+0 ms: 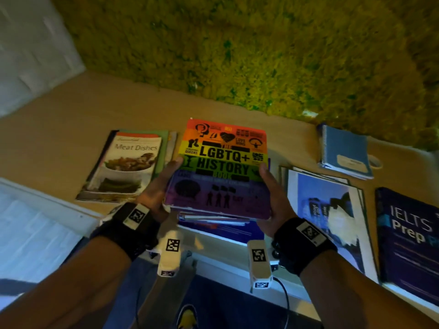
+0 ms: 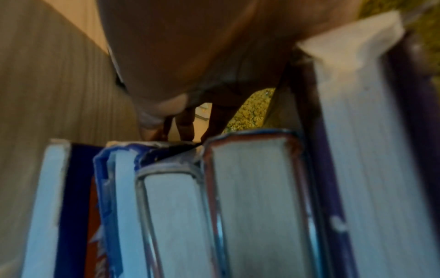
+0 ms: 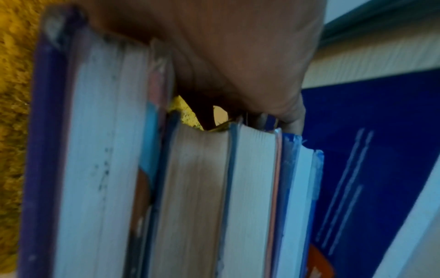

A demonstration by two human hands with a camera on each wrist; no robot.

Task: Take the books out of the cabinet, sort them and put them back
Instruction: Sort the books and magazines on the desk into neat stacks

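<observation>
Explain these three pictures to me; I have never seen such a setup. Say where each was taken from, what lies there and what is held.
No machine here: these are a person's bare hands, with a white camera block on each wrist. The wide picture comes from a head-worn camera looking down. The other two look along each hand, so the books' page edges fill them. The left hand and right hand grip a stack of books by its sides, a rainbow book on top. Around it on the tan surface lie a Meat Dishes cookbook, a blue spiral notebook and an IELTS Prep book.
</observation>
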